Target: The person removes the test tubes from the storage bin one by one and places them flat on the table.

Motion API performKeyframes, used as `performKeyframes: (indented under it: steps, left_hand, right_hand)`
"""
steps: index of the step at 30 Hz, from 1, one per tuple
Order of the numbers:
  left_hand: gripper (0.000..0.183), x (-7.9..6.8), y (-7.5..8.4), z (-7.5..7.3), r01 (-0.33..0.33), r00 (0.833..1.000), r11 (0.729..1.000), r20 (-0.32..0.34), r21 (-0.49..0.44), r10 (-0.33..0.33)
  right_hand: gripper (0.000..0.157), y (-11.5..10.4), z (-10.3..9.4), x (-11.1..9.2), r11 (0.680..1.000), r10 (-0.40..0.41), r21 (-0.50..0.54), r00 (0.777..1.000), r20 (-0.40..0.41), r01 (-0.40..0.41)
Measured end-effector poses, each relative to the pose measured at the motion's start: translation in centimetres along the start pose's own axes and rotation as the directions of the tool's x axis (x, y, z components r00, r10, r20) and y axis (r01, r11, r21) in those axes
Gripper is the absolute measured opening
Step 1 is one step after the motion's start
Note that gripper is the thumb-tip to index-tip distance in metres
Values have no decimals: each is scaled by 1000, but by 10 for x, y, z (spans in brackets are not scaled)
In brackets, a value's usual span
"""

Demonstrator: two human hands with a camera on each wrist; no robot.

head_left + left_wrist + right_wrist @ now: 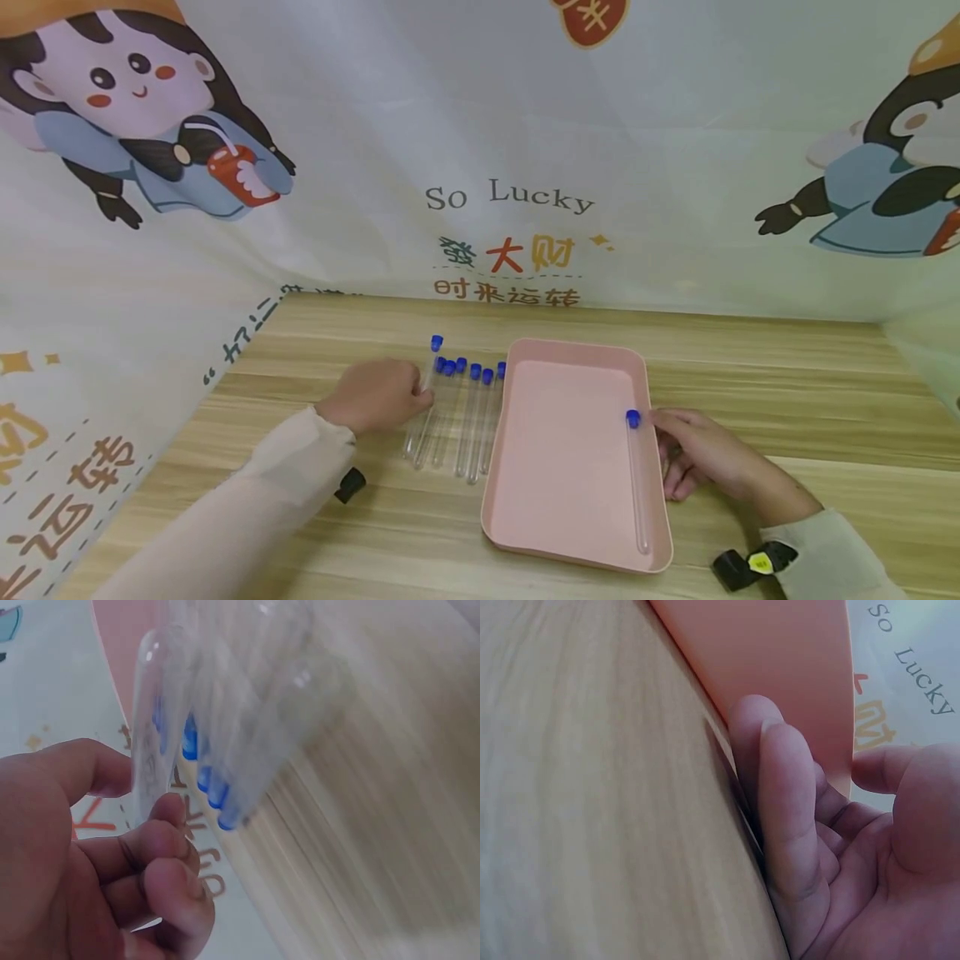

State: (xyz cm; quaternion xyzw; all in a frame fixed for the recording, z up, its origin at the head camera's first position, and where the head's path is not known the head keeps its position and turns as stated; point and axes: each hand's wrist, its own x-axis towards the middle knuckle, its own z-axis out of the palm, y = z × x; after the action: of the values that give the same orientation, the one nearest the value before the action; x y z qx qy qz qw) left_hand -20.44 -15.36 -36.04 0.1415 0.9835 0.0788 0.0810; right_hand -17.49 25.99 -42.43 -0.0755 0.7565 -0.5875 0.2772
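Note:
In the head view my left hand (382, 396) pinches a clear test tube with a blue cap (437, 342), which tilts above the left end of a row of similar capped test tubes (471, 433). Up close in the left wrist view, thumb and fingers hold the test tube (152, 697) near its rounded end. A pink tray (558, 467) stands right of the row. One capped test tube (637, 483) lies inside along its right wall. My right hand (701, 454) grips that side of the tray, thumb at the rim and fingers against the outer wall (802, 667).
Everything rests on a wood-grain tabletop (810, 400). A printed white cloth (675, 192) hangs behind the table and along its sides. Black wrist devices, such as the one on the right wrist (735, 571), sit by both cuffs.

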Motion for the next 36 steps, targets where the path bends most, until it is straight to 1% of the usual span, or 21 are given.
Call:
performKeyframes:
  steps: [6, 12, 17, 22, 27, 36]
  left_hand:
    - [43, 2, -13, 1, 67, 996, 997, 59, -24, -66]
    - [43, 2, -23, 5, 78, 993, 997, 85, -17, -77]
    - [43, 2, -25, 7, 81, 993, 996, 91, -24, -78]
    - [46, 4, -29, 13, 90, 989, 996, 121, -17, -87]
    - [47, 5, -32, 17, 84, 989, 996, 126, -21, -81]
    - [46, 6, -30, 18, 85, 987, 996, 138, -30, -80]
  right_hand:
    - [52, 0, 0, -1, 1000, 2, 0, 1000, 1, -2]
    - [52, 0, 0, 0, 1000, 5, 2, 1000, -3, -5]
    - [52, 1, 0, 0, 1000, 7, 5, 1000, -3, -7]
    - [54, 1, -1, 0, 1000, 4, 2, 1000, 1, -4]
    - [55, 0, 0, 0, 1000, 3, 1, 1000, 2, -3]
    - [50, 0, 0, 0, 1000, 7, 10, 1000, 0, -7]
